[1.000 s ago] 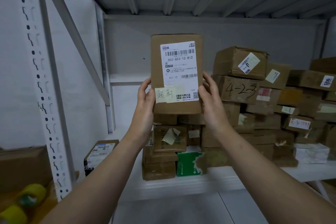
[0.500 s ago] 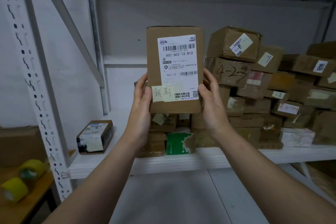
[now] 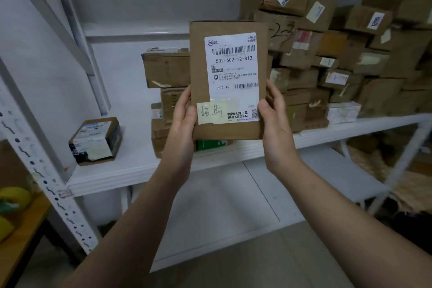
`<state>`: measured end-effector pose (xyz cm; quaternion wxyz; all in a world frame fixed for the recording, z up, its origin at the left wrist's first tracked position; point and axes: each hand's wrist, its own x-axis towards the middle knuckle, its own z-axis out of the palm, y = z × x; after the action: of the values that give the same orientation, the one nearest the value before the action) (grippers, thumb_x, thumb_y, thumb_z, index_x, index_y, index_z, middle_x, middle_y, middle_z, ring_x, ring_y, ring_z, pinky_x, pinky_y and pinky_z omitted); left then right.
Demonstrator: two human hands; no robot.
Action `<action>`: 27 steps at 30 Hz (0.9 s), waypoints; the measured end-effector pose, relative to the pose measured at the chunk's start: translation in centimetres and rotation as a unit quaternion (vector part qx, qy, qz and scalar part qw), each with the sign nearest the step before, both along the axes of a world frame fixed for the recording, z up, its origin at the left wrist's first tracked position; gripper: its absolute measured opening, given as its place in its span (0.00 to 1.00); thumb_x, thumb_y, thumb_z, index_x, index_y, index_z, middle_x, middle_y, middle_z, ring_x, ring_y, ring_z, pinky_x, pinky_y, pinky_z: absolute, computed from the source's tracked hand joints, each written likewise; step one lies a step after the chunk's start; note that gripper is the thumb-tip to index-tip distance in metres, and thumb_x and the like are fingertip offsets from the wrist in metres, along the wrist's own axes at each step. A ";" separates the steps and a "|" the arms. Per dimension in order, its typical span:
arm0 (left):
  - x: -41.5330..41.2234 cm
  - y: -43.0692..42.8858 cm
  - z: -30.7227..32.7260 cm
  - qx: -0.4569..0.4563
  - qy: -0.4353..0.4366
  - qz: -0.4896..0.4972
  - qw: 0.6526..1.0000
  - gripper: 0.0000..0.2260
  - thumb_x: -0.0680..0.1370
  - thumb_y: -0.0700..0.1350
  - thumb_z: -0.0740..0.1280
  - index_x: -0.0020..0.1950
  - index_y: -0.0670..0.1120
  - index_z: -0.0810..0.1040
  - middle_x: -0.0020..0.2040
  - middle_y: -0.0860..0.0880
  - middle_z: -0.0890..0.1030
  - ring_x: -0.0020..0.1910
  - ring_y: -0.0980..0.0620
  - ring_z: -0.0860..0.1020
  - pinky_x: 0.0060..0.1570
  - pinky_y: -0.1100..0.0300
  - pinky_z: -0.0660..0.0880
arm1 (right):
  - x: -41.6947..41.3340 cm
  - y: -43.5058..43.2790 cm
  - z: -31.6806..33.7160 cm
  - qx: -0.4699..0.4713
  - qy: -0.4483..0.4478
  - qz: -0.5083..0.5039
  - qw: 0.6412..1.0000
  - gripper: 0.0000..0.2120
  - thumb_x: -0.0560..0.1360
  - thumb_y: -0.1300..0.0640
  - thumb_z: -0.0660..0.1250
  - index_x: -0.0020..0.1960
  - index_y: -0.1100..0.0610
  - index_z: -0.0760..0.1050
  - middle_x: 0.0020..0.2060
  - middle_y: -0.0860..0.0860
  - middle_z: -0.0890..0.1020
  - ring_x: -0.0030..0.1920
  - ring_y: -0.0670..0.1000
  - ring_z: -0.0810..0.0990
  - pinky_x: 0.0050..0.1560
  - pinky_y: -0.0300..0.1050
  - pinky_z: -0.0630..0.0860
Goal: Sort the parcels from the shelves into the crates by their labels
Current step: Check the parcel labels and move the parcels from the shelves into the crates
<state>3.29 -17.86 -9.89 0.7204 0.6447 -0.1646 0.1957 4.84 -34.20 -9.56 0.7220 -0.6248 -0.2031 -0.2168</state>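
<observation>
Still gripped at its lower edges by the left hand (image 3: 183,121) and right hand (image 3: 274,119), the parcel (image 3: 201,65) has drawn back from the shelf (image 3: 131,170), label (image 3: 233,72) facing its holder, seemingly bound for a crate.

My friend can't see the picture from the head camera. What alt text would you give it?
A person's left hand and right hand hold a brown cardboard parcel upright by its lower sides, its white shipping label and a handwritten yellow note facing the camera. Behind it a white shelf carries stacked cardboard boxes.
</observation>
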 end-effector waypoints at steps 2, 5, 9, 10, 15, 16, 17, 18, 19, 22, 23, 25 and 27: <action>-0.5 -0.2 -1.4 0.006 0.005 -0.038 0.999 0.17 0.79 0.56 0.58 0.66 0.69 0.64 0.67 0.61 0.73 0.64 0.60 0.74 0.62 0.55 0.72 | -1.0 0.0 -1.2 0.012 0.011 -0.030 0.999 0.16 0.76 0.48 0.59 0.62 0.36 0.65 0.59 0.36 0.75 0.57 0.34 0.76 0.50 0.28 0.72; -2.1 -0.8 -3.8 0.032 0.006 -0.085 0.996 0.18 0.78 0.53 0.60 0.65 0.69 0.61 0.69 0.56 0.71 0.64 0.59 0.73 0.57 0.64 0.75 | -2.6 -0.1 -3.5 0.036 0.044 -0.070 0.996 0.14 0.76 0.48 0.60 0.61 0.37 0.66 0.57 0.39 0.78 0.55 0.36 0.78 0.47 0.29 0.73; -3.6 -1.8 -7.2 0.060 0.041 -0.141 0.987 0.25 0.79 0.43 0.64 0.69 0.63 0.59 0.69 0.54 0.71 0.65 0.59 0.72 0.59 0.59 0.75 | -4.9 -1.3 -7.5 0.044 0.103 -0.130 0.985 0.14 0.77 0.48 0.60 0.62 0.39 0.67 0.52 0.37 0.80 0.53 0.38 0.80 0.47 0.32 0.76; -3.9 -2.3 -8.0 0.074 0.054 -0.145 0.985 0.28 0.78 0.40 0.66 0.69 0.63 0.58 0.69 0.56 0.71 0.65 0.59 0.72 0.61 0.57 0.75 | -5.6 -1.6 -8.6 0.041 0.115 -0.149 0.981 0.13 0.77 0.48 0.59 0.62 0.38 0.67 0.52 0.36 0.80 0.52 0.38 0.80 0.46 0.31 0.76; -5.2 -6.1 -11.8 0.117 0.094 -0.186 0.971 0.36 0.74 0.31 0.68 0.75 0.53 0.55 0.65 0.55 0.73 0.61 0.60 0.75 0.55 0.62 0.76 | -8.9 -3.2 -13.5 0.047 0.177 -0.229 0.956 0.10 0.81 0.46 0.57 0.57 0.32 0.65 0.55 0.42 0.79 0.54 0.41 0.80 0.47 0.36 0.78; -5.3 -7.0 -12.4 0.123 0.103 -0.191 0.968 0.37 0.74 0.31 0.69 0.75 0.51 0.55 0.66 0.53 0.73 0.61 0.60 0.75 0.55 0.63 0.76 | -9.4 -3.8 -14.2 0.055 0.185 -0.242 0.951 0.10 0.81 0.47 0.57 0.58 0.32 0.65 0.57 0.44 0.79 0.54 0.42 0.80 0.48 0.36 0.78; -5.4 -8.0 -13.0 0.130 0.111 -0.196 0.966 0.36 0.74 0.32 0.69 0.75 0.51 0.56 0.66 0.52 0.73 0.61 0.60 0.75 0.54 0.64 0.76 | -10.0 -4.6 -14.7 0.064 0.191 -0.252 0.947 0.10 0.82 0.48 0.57 0.59 0.34 0.66 0.57 0.44 0.79 0.54 0.41 0.80 0.47 0.34 0.77; -5.5 -9.0 -13.5 0.135 0.119 -0.205 0.962 0.36 0.74 0.33 0.69 0.75 0.52 0.56 0.66 0.53 0.73 0.61 0.60 0.75 0.54 0.64 0.75 | -10.5 -5.6 -15.2 0.072 0.195 -0.259 0.943 0.10 0.82 0.50 0.57 0.60 0.36 0.66 0.57 0.44 0.78 0.53 0.39 0.80 0.45 0.32 0.76; -5.6 -10.1 -14.0 0.139 0.129 -0.217 0.958 0.37 0.74 0.34 0.70 0.75 0.52 0.55 0.66 0.53 0.73 0.61 0.60 0.75 0.55 0.63 0.75 | -11.1 -6.8 -15.6 0.076 0.197 -0.265 0.941 0.11 0.82 0.51 0.58 0.62 0.39 0.65 0.56 0.42 0.78 0.52 0.37 0.79 0.44 0.29 0.75; -5.9 -14.3 -15.1 0.146 0.146 -0.254 0.945 0.38 0.74 0.35 0.71 0.77 0.52 0.54 0.67 0.53 0.73 0.63 0.57 0.74 0.62 0.53 0.74 | -13.0 -11.2 -16.5 0.082 0.209 -0.276 0.935 0.15 0.80 0.55 0.62 0.64 0.43 0.64 0.53 0.37 0.78 0.51 0.34 0.79 0.45 0.28 0.74; -6.1 -16.0 -15.4 0.149 0.149 -0.265 0.941 0.38 0.73 0.36 0.71 0.76 0.52 0.55 0.67 0.55 0.73 0.63 0.58 0.74 0.62 0.53 0.73 | -13.6 -12.9 -16.7 0.086 0.214 -0.278 0.933 0.16 0.80 0.56 0.63 0.64 0.43 0.64 0.53 0.37 0.78 0.51 0.34 0.79 0.45 0.28 0.74; -6.5 -19.8 -15.9 0.152 0.155 -0.284 0.934 0.37 0.73 0.39 0.73 0.76 0.53 0.57 0.66 0.57 0.74 0.62 0.60 0.75 0.61 0.56 0.74 | -15.0 -16.6 -17.1 0.095 0.225 -0.287 0.927 0.19 0.79 0.57 0.65 0.65 0.45 0.63 0.53 0.37 0.78 0.50 0.33 0.79 0.44 0.27 0.74; -6.9 -23.9 -16.5 0.148 0.159 -0.286 0.933 0.33 0.72 0.41 0.73 0.73 0.54 0.63 0.63 0.59 0.77 0.60 0.61 0.76 0.57 0.60 0.75 | -16.4 -20.5 -17.6 0.096 0.242 -0.294 0.920 0.23 0.78 0.58 0.66 0.69 0.47 0.62 0.56 0.40 0.78 0.53 0.36 0.79 0.49 0.31 0.76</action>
<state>-3.60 -41.77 -26.43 0.6589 0.6927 -0.2519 -0.1503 -11.56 -54.67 -27.12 0.7095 -0.6172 0.1924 -0.2805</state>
